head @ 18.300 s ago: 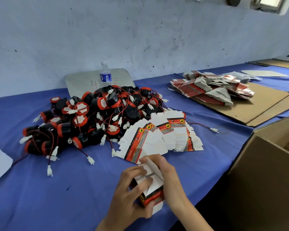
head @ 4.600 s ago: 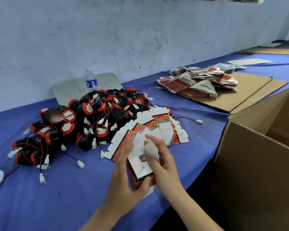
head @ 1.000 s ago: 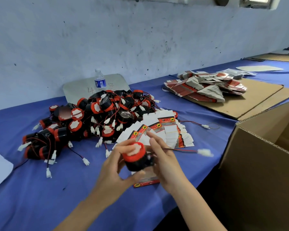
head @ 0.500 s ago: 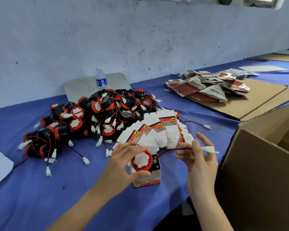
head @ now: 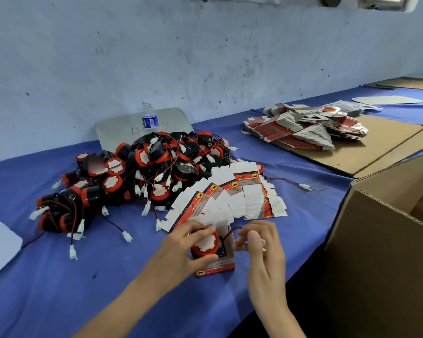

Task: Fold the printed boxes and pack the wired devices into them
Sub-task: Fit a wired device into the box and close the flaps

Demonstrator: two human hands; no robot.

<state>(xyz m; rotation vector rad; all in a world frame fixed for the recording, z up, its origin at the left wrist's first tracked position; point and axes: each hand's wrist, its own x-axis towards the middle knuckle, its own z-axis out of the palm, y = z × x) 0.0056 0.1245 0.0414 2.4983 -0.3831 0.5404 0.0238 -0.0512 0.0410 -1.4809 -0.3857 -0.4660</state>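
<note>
— Where do we record the device?

— We find the red-capped device point(head: 205, 243) seated in the folded box point(head: 217, 263), just in front of the fanned flat boxes point(head: 232, 196). The left hand point(head: 186, 250) grips it; the right hand point(head: 261, 250) pinches its white connector point(head: 260, 242).

— Any writing?

— Box print is too small to read. Behind the device pile point(head: 142, 172), the grey board point(head: 122, 128) shows a "4".

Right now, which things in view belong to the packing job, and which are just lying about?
In the job:
left hand gripping the red-capped device
right hand pinching its white connector
open printed box
device pile
fanned flat boxes
far stack of flat boxes
large carton

Lying about:
water bottle
grey board
cardboard sheets
</note>
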